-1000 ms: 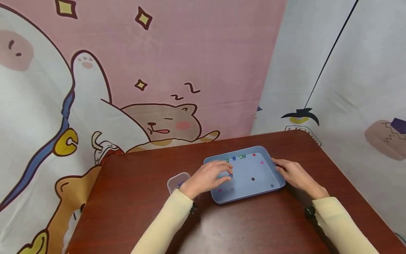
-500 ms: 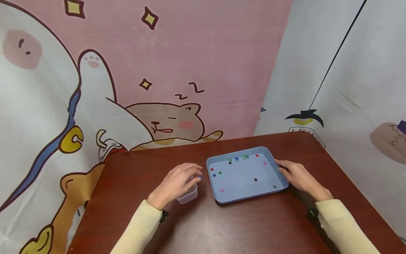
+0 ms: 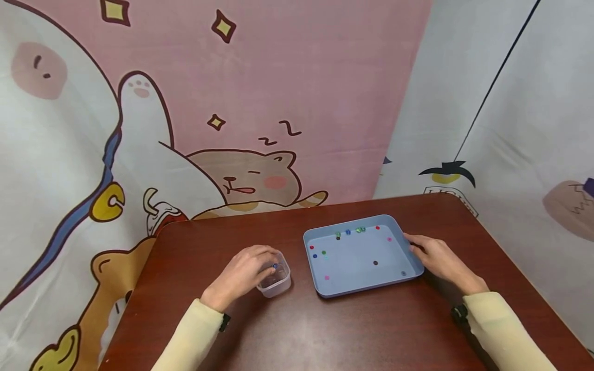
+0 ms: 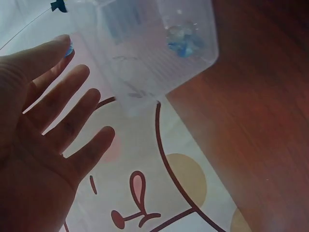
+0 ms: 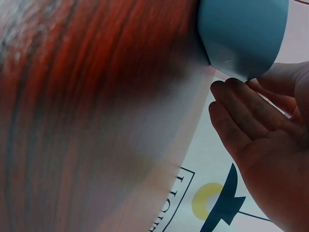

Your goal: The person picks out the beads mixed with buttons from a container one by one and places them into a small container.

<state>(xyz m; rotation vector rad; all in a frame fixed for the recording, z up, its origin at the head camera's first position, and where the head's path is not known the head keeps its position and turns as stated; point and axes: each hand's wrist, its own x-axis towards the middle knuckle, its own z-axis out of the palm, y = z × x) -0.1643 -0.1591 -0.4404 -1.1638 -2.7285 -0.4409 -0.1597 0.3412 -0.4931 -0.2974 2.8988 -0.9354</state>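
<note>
In the head view, my left hand (image 3: 244, 271) is over a small clear plastic container (image 3: 278, 287), pinching a blue bead (image 3: 275, 266) between thumb and forefinger. The left wrist view shows a sliver of that blue bead (image 4: 70, 49) at the thumb tip, the other fingers spread. Blue and clear glassy pieces (image 4: 183, 42) lie inside the container (image 4: 205, 60). A shallow blue tray (image 3: 355, 288) stands to the right. My right hand (image 3: 441, 261) touches the tray's right side with fairly straight fingers; the right wrist view shows these fingertips (image 5: 218, 86) at the tray's underside corner (image 5: 244, 41).
Several small round pieces lie scattered in the tray, among them a red one (image 3: 312, 247), a brown one (image 3: 375, 263) and a pink one (image 3: 327, 277). Everything stands on a dark reddish wooden table (image 3: 343, 335). A printed cartoon cloth (image 3: 297, 77) hangs behind it.
My left hand has moved left from over the tray to the clear container, carrying the blue bead. My right hand stays at the tray's right side. The head view has shifted slightly.
</note>
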